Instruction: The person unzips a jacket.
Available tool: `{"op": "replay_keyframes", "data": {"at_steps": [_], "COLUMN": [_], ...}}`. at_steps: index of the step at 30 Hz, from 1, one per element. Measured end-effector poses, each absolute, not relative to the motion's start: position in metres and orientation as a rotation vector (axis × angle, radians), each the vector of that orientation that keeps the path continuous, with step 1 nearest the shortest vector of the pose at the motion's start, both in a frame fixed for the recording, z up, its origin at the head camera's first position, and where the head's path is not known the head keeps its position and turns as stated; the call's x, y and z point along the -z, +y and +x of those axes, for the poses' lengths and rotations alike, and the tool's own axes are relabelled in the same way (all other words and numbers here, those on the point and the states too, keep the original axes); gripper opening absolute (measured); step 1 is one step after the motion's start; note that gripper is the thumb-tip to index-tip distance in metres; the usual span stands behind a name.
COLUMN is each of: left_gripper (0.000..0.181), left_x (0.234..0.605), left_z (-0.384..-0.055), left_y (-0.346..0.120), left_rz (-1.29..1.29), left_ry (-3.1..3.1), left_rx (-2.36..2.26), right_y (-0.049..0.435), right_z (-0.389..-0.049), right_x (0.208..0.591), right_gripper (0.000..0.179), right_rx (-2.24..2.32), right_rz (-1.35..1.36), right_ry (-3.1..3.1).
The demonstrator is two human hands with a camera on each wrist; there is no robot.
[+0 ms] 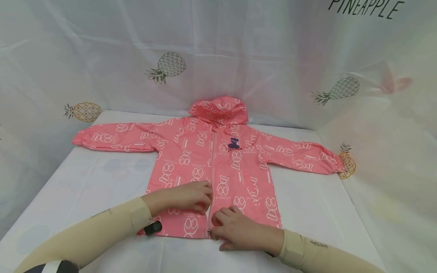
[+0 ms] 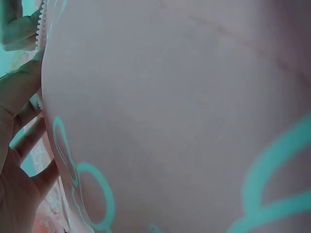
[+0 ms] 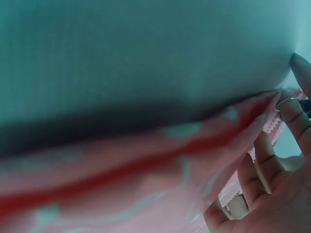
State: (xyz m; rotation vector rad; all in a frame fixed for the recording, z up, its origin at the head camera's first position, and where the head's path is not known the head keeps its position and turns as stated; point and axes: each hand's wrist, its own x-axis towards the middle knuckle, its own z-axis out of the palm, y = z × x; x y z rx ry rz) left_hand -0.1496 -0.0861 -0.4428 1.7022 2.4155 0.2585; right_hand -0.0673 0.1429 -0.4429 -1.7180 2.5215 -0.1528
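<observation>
A pink hooded jacket (image 1: 252,167) with white bear outlines lies spread front up, sleeves out to both sides. Its front zipper (image 1: 212,159) runs down the middle, and the two edges part in a narrow gap near the hem. My left hand (image 1: 186,197) lies over the left front panel, its fingers pinching the zipper edge (image 2: 41,29) beside that gap. At the hem, my right hand (image 1: 239,229) has its fingers curled by the slider. A ring-shaped zipper pull (image 3: 287,100) sits against one of its fingers in the right wrist view.
A white-covered table (image 1: 300,212) carries the jacket. Behind and to the right hangs a pale curtain (image 1: 256,60) printed with pineapples. One cuff (image 1: 336,165) reaches the right side of the table. A black strap end (image 1: 153,228) shows under the left wrist.
</observation>
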Motion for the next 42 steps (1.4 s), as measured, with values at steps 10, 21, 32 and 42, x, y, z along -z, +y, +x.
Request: {"op": "replay_keyframes", "data": {"at_steps": [10, 21, 32, 42], "left_gripper": [0.017, 0.02, 0.019, 0.014], "left_x": [0.4407, 0.4395, 0.4398, 0.442], "left_z": [-0.1521, -0.151, -0.1494, -0.145], "left_y": [-0.0866, -0.0887, -0.088, -0.0864], "left_rz": [1.724, 1.651, 1.665, 1.644], "left_ry": [2.388, 2.371, 2.387, 2.424], "left_rx": [-0.307, -0.374, -0.372, -0.303], "right_y": [0.1427, 0.1425, 0.1407, 0.1341], "right_z": [-0.0679, -0.0684, -0.0723, -0.0729], "right_x": [0.4467, 0.4458, 0.4447, 0.4383], "right_gripper": [0.023, 0.031, 0.025, 0.016], "right_rx": [0.147, 0.082, 0.182, 0.368], "right_rz": [-1.745, -1.816, -1.629, -1.438], "right_ry": [2.518, 2.51, 2.5, 2.575]}}
